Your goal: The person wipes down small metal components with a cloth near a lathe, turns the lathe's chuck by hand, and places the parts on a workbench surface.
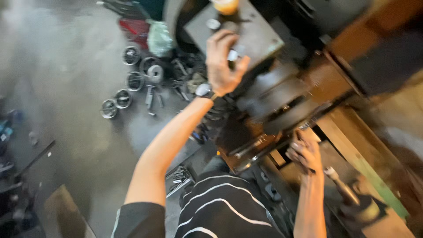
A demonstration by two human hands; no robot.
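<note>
My left hand (222,66) is raised against the front edge of the grey metal top (246,33) of the machine, fingers curled narrow around a small pale metal piece (233,55) that I pinch between thumb and fingertips. A wristwatch (204,90) sits on that wrist. On the same grey top, further back, lie a small round metal disc (213,24) and an orange cup (225,6) at the far edge.

My right hand (305,153) is lower, pressed in under the dark round body of the machine (282,101), beside the brown wooden frame (348,141). Its fingers are bent close together on something at the machine's underside, but the picture is too blurred there for me to tell what, or whether I truly hold it. A dark handle with a pale tip (341,187) stands just beside that forearm.

Down on the concrete floor (66,88), well apart from both hands, lie several metal rings (132,81) and loose bolts.

As I judge it, the small piece could slip from my pinch and drop among the parts on the floor, since I grip it only by the fingertips at the edge. My right fingers sit close to heavy parts, and a shift there could nip them. My elbow could also knock the handle.
</note>
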